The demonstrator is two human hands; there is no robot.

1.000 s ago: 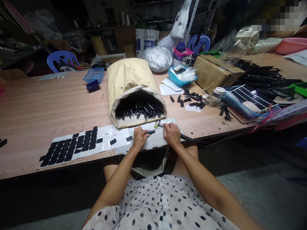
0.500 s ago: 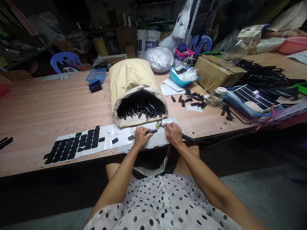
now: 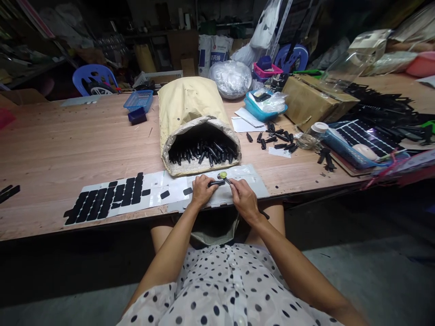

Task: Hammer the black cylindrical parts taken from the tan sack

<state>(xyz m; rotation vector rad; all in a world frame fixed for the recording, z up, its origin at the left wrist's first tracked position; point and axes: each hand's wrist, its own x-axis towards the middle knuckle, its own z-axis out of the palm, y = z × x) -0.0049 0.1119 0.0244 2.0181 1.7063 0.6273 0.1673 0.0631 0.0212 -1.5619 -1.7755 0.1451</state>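
Observation:
Pinched in my left hand [image 3: 202, 191] is a slim black part [image 3: 216, 182], pointing right over a pale board [image 3: 253, 183] at the table's front edge. My right hand [image 3: 244, 201] is closed around a small hammer [image 3: 222, 174] with a yellow-green face and metal neck. Its black handle shows below the wrist. The hammer head is right by the tip of the black part; whether they touch I cannot tell. Just beyond my hands, a yellow sack [image 3: 190, 97] lies with its mouth facing me, holding many black parts [image 3: 207, 153].
To the left, black rounded pads [image 3: 98, 201] lie in rows on a white sheet [image 3: 154, 181]. Loose black pieces [image 3: 281, 136] lie to the right, before a cardboard box [image 3: 311, 102]. Blue baskets [image 3: 139, 99] and a blue tray [image 3: 261, 113] stand further back.
The hammer has turned in my right hand, its head shifting beside the black part's tip and its handle dropping. My left hand keeps its hold. The view has shifted slightly.

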